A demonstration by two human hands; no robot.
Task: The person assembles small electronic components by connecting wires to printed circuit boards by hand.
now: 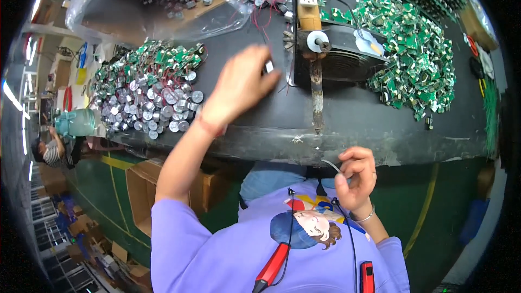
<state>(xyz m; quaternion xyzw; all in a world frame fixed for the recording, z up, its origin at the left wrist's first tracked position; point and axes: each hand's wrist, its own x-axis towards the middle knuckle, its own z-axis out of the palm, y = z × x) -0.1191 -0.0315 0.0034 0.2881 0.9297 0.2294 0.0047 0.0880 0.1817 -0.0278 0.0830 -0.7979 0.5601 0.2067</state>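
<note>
My left hand [237,83] reaches over the dark worktable with its fingers curled. A small part with a white patch [269,67] shows between thumb and forefinger; its kind is not clear. My right hand [358,178] is in front of the table's near edge, pinching a thin, curved silvery wire [331,166] whose free end points toward the table. Between the hands, a worn metal rod [317,97] extends toward the front edge below a wooden handle [309,15]. Left of my left hand lies a heap of round silvery components [163,103].
Green circuit boards lie in a left heap [157,59] and a larger right heap [418,54]. Clear plastic [108,5] surrounds more wired components at the back. A black ribbed coil [347,65] is beside the rod. A cardboard box [138,195] sits below; a person [53,152] is far left.
</note>
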